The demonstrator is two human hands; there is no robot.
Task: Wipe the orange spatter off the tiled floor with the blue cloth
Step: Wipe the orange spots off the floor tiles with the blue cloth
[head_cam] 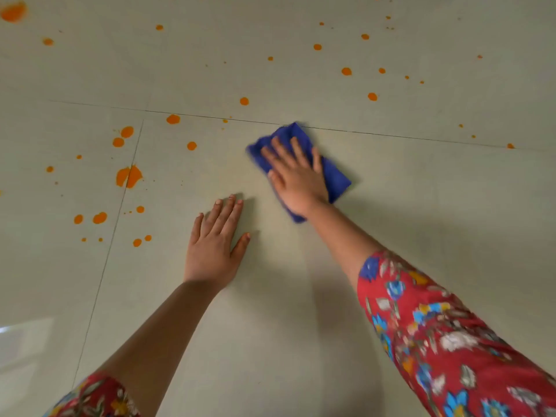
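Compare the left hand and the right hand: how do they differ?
The left hand rests on bare tiled floor; the right hand presses on the blue cloth. The left hand's fingers lie close together; the right hand's are spread. The right hand reaches farther ahead, near a grout line; the left hand sits nearer the body. Shared: both palm down, fingers straight.

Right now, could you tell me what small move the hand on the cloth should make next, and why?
Probably slide the blue cloth, pressed flat under the right hand, forward and left over the grout line to the nearest orange spot. The tiled floor around the cloth looks clean; spatter remains beyond it.
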